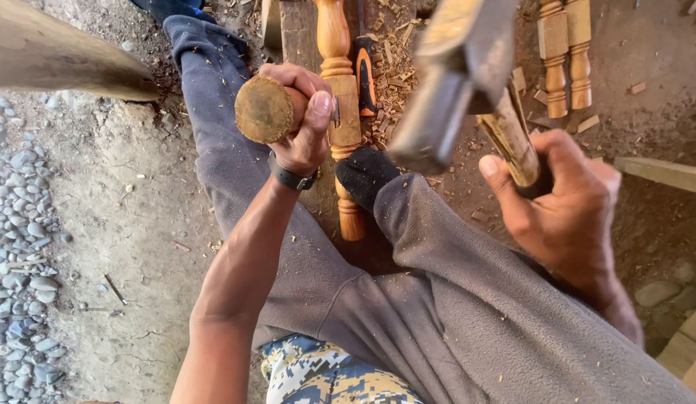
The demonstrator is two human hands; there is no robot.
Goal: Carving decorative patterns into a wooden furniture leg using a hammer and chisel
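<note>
My left hand (301,120) grips a chisel with a round wooden handle (264,109), its flat butt end facing the camera, held against a turned wooden spindle (340,82). My right hand (561,198) is shut on the wooden shaft of a hammer (456,82). The hammer's metal head is raised and blurred, above and to the right of the chisel. The spindle lies on the ground between my legs, with my dark-socked foot (365,173) pressing on it. A dark wristband (292,178) circles my left wrist.
Two more turned spindles (565,52) lie at the upper right. An orange-handled tool (365,75) and wood chips lie next to the spindle. A thick wooden post (56,56) crosses the upper left. Grey pebbles (19,247) line the left; a plank (662,172) sits at right.
</note>
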